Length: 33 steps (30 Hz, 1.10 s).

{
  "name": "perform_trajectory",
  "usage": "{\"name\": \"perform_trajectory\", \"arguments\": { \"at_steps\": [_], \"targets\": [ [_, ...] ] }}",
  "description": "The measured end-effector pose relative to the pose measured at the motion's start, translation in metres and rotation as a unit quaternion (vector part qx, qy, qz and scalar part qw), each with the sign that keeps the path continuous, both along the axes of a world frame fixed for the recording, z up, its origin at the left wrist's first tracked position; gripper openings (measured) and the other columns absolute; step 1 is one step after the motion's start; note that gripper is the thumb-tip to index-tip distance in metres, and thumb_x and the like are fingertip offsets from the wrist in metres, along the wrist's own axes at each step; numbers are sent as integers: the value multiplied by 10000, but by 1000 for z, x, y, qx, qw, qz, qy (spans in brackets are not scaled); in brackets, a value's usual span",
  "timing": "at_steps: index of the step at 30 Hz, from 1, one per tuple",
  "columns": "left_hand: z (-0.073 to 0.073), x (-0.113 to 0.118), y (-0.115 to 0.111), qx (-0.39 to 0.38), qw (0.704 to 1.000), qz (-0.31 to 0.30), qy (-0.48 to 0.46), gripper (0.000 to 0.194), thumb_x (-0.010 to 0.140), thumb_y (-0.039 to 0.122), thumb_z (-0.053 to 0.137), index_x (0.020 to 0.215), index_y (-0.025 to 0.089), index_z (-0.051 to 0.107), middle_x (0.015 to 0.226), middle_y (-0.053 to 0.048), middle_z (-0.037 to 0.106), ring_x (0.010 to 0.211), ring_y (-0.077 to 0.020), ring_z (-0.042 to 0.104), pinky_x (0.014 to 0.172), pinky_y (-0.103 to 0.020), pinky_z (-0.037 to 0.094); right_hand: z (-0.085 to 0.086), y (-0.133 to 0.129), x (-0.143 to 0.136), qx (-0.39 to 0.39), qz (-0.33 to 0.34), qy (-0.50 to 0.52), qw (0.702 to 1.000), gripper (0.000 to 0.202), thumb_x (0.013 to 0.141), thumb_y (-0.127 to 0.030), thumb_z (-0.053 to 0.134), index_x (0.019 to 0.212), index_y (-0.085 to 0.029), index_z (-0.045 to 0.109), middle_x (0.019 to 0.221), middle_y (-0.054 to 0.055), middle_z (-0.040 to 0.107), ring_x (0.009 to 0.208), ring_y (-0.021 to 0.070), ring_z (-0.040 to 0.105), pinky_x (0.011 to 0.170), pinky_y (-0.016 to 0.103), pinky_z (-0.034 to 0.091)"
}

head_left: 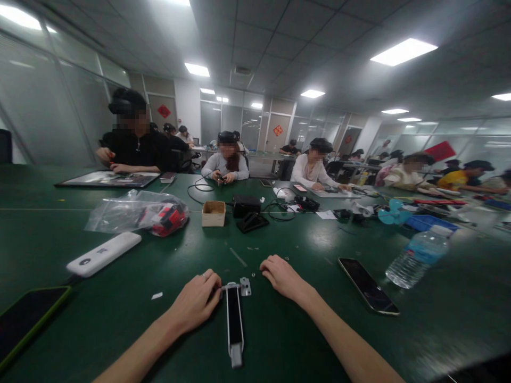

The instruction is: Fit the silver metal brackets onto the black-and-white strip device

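A long narrow piece with a white frame and black strip [235, 319] lies on the green table in front of me, its grey end toward me. A small metal bracket with holes [245, 286] sits at the right of its far end. My left hand [197, 298] is closed at the left of that far end, its fingertips on the short crosspiece there. To the right, apart from the piece, my right hand [284, 276] rests on the table with fingers bent together; what they hold, if anything, is hidden. A small nut [253, 275] lies between the hands.
A white power bank [104, 254] and a green-edged phone [30, 322] lie left. Farther back are a plastic bag [120, 211], a small cardboard box [213, 214] and a black box [246, 205]. A dark phone [368, 284] and water bottle [419, 256] are right. Several people work opposite.
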State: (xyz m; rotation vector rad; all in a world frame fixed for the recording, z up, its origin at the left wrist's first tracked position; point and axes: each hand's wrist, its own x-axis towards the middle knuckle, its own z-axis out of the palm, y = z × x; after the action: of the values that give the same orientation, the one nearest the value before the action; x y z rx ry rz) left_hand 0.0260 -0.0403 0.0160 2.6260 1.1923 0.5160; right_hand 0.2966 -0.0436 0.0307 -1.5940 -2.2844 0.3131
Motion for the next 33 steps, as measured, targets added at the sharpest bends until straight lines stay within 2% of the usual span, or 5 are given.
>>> {"name": "perform_trajectory", "arguments": {
  "at_steps": [6,12,22,28,33],
  "targets": [
    [-3,3,-2,-2,1000,26,14,221,906,253,326,896,180,534,895,-63,564,747,-183,548,679,-316,426,6,-4,-7,10,9,-21,1000,81,863,-136,497,858,-170,571,896,60,594,846,187,511,768,329,426],
    [-5,4,-3,-5,999,37,17,237,917,253,312,911,177,536,911,-70,563,763,-190,550,693,-324,426,12,-11,-17,-5,26,13,1000,113,895,-161,463,896,-179,574,920,44,590,852,172,521,762,312,438],
    [-4,7,-6,-6,999,53,7,225,917,247,329,926,188,546,921,-66,572,769,-185,560,694,-310,424,13,-17,-27,15,55,65,996,168,901,-169,448,974,-184,599,955,50,601,884,174,540,791,326,464],
    [-2,7,-6,-10,999,51,2,215,910,241,336,916,191,545,911,-60,575,760,-182,565,694,-305,428,7,-19,-33,63,82,95,990,167,903,-177,451,967,-175,606,951,57,606,901,171,544,814,318,463],
    [-5,5,-4,-5,999,45,-14,197,899,234,361,918,189,551,913,-61,578,786,-186,570,713,-309,434,0,-20,-41,79,100,120,985,149,904,-195,480,979,-172,607,943,55,619,901,168,551,815,306,460]
  ]
}}
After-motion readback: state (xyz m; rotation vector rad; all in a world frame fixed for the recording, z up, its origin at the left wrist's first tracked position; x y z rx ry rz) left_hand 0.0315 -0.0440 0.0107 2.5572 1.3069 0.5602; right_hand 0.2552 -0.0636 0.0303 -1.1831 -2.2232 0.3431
